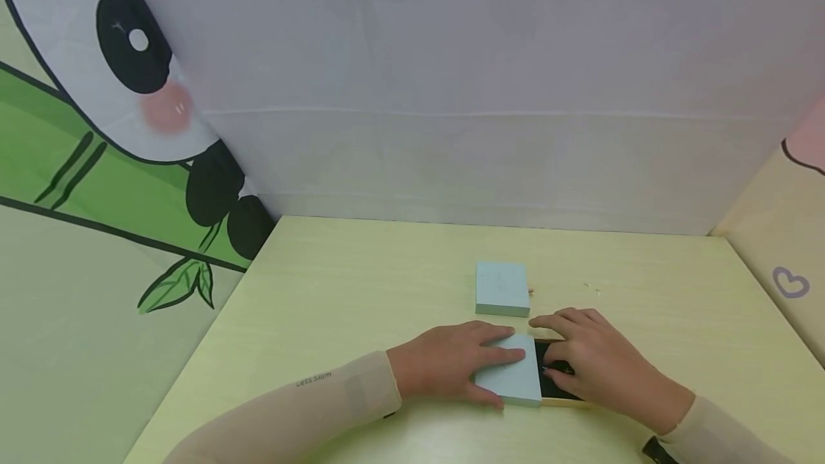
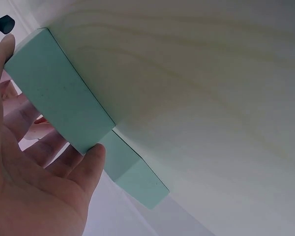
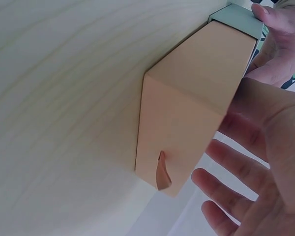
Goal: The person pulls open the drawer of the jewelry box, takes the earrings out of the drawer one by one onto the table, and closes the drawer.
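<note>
My left hand (image 1: 457,360) grips the pale blue sleeve (image 1: 509,378) of a small drawer box, its fingers spread over the top and the thumb at the near side. Out of the sleeve's right end, the tan drawer (image 3: 191,83) is pulled, showing a black lining (image 1: 546,391). A short ribbon tab (image 3: 162,174) hangs from the drawer's end. Over the drawer is my right hand (image 1: 599,360), its thumb and some fingers dipped inside. A tiny glint shows at those fingertips; whether they pinch something is unclear. The other fingers stay outside.
A second pale blue box (image 1: 501,286) lies just behind the first, with a small tab at its right side. Tiny bright bits (image 1: 597,291) lie on the light wood table (image 1: 361,278) to its right. A white cloth (image 1: 451,92) hangs behind the table.
</note>
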Action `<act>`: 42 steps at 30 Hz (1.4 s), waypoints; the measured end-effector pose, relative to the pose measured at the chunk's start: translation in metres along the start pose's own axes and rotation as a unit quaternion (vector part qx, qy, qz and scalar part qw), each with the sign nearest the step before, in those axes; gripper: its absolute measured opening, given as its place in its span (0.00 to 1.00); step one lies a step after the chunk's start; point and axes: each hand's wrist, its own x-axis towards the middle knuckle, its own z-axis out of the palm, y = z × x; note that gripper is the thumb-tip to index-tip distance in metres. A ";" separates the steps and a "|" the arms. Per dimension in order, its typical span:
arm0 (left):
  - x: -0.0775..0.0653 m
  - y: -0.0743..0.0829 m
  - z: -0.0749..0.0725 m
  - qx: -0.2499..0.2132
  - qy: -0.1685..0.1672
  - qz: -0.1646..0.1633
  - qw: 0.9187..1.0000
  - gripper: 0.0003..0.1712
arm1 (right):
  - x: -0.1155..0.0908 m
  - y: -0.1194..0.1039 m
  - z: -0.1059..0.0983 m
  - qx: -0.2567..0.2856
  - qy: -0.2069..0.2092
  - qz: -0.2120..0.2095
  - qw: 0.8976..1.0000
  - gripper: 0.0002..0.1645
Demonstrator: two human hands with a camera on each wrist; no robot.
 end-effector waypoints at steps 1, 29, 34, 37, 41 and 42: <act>0.000 0.000 0.000 -0.001 0.001 0.000 1.000 0.46 | 0.000 0.000 0.000 0.001 -0.002 0.002 1.000 0.14; 0.000 0.001 -0.001 -0.002 0.002 -0.001 1.000 0.46 | 0.003 -0.004 0.002 0.014 -0.021 0.017 1.000 0.22; 0.001 0.001 0.000 -0.003 0.000 -0.001 1.000 0.46 | 0.004 -0.004 0.002 0.015 -0.024 0.019 0.999 0.22; 0.000 0.000 0.001 -0.003 0.002 0.001 1.000 0.45 | 0.004 -0.005 0.002 0.017 -0.029 0.022 0.999 0.23; 0.000 0.000 0.002 -0.005 0.002 0.001 1.000 0.45 | 0.004 -0.005 0.002 0.015 -0.027 0.020 0.999 0.23; 0.001 0.000 0.002 -0.005 0.001 0.001 1.000 0.45 | 0.004 -0.005 0.002 0.014 -0.025 0.019 0.999 0.23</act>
